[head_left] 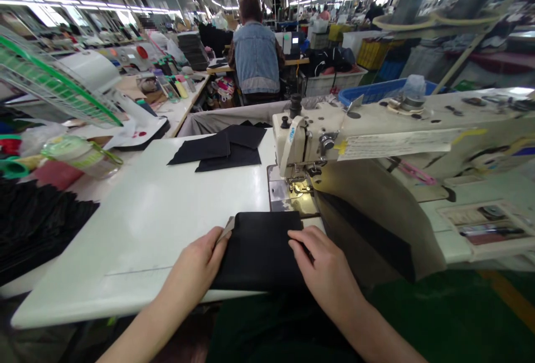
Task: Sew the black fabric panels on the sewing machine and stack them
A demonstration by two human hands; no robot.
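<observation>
Because it looks thin, the black cloth suits light edge holds

It lies by the desk's six o'clock edge, with the sewing machine towards one o'clock and dark pieces towards eleven. At nine o'clock, the left hand has its fingers clamped on a greyish flap; at three, the right hand has its fingers close together, but I cannot tell whether they pinch the edge. Judging by its smooth face, it should be light, soft, slightly slippery, hardly fragile. Opposite edges seem the best places to grip.
</observation>
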